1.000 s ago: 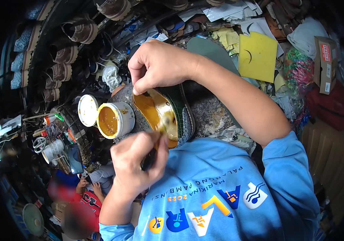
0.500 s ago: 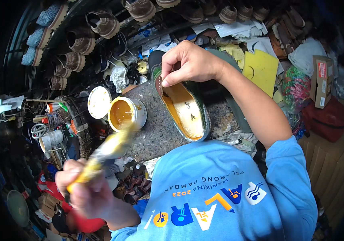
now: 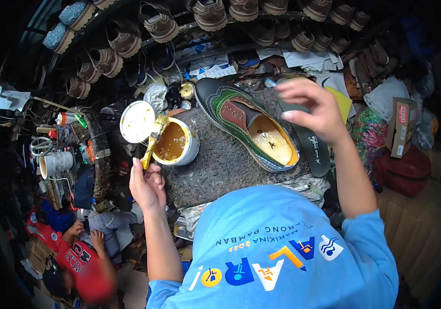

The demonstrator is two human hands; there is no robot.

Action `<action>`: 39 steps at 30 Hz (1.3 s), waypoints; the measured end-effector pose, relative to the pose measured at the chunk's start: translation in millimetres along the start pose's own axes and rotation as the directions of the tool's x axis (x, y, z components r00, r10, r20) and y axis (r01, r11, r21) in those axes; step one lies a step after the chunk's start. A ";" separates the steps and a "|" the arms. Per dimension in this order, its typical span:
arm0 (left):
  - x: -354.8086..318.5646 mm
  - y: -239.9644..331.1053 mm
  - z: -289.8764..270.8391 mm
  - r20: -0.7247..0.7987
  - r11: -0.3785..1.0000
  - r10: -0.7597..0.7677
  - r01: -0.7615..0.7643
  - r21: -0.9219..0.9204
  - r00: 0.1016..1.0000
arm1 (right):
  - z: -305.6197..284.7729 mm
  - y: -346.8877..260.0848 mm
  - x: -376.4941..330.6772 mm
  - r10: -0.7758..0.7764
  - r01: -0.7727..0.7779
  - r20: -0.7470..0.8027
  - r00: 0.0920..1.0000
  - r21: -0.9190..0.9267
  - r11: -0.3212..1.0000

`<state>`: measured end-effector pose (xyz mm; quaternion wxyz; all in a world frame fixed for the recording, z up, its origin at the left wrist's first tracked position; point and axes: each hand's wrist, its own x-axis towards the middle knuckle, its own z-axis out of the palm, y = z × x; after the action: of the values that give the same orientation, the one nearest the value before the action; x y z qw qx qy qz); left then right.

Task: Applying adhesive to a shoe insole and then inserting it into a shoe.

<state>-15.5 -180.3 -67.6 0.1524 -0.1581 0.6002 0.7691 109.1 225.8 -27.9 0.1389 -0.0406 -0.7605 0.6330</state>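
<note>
A yellow-stained brush [image 3: 154,140] leans across the rim of a white tub [image 3: 192,147] of amber glue, beside its round white lid [image 3: 137,121]. The fingers of my left hand [image 3: 148,185] are around the lower end of its handle. On the dark work block lies a black, green and brown wingtip shoe [image 3: 231,110], toe to the upper left, with a pale, shiny insole surface inside. My right hand [image 3: 315,110] is open, fingers apart, holding nothing that I can see. It is over the upper part of a dark insole [image 3: 317,157] lying right of the shoe.
The dark, rough work block [image 3: 207,175] carries the tub and shoe. Rows of brown shoes [image 3: 160,26] stand on racks beyond. A cardboard box [image 3: 400,126] and a red bag [image 3: 403,170] are at right. A person in red [image 3: 79,257] sits at lower left.
My left hand has brought the brush up to the tub's rim. My right hand has let go of the shoe and moved right. The shoe now lies with its decorated upper in view.
</note>
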 end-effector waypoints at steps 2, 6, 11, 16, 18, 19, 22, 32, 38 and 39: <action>-5.5 4.7 -4.0 -0.006 0.998 0.018 -0.018 0.053 1.000 | -11.7 6.9 -53.1 0.182 -0.276 -0.289 0.940 -0.332 0.902; -3.7 27.5 -21.3 -0.138 0.865 0.370 -0.286 0.413 0.919 | 10.8 9.6 -137.4 0.153 -0.407 -0.388 0.909 -0.746 0.526; -10.1 67.8 30.0 0.276 0.413 0.745 -0.745 0.525 0.608 | 24.9 20.8 -164.1 0.125 -0.488 -0.516 0.847 -0.665 0.565; -35.3 89.3 164.9 0.884 -0.040 0.457 -0.991 0.125 0.093 | -13.2 -22.3 -152.9 -0.027 -0.411 -0.569 0.822 -0.624 0.665; -50.7 86.7 209.4 0.928 -0.170 0.357 -0.984 -0.052 -0.111 | -23.8 -48.2 -134.9 -0.147 -0.237 -0.435 0.889 -0.709 0.664; -62.0 88.7 227.1 0.955 -0.187 0.258 -0.977 -0.099 -0.146 | -26.0 -67.2 -125.9 -0.183 -0.153 -0.345 0.921 -0.749 0.644; -81.8 92.2 266.1 0.973 -0.170 -0.008 -0.958 -0.230 -0.232 | -30.4 -94.8 -115.9 -0.337 0.178 -0.136 0.931 -0.638 0.749; -35.8 80.2 231.8 0.946 0.999 0.008 0.038 -0.022 0.323 | 6.4 -67.6 -115.6 -0.048 0.155 -0.671 0.740 0.101 0.983; -39.3 58.7 208.3 0.915 0.744 0.030 0.603 -0.290 0.403 | 37.2 -39.9 -112.6 -0.136 0.014 -0.309 0.941 -0.365 0.931; -44.4 55.6 206.6 0.908 0.712 0.056 0.621 -0.327 0.414 | 40.3 -42.2 -112.7 -0.104 -0.005 -0.271 0.957 -0.375 0.927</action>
<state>-11.5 5.4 47.4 0.5117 0.1091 0.1015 0.8462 211.3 152.4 -11.2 0.2533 -0.1379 -0.8392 0.4610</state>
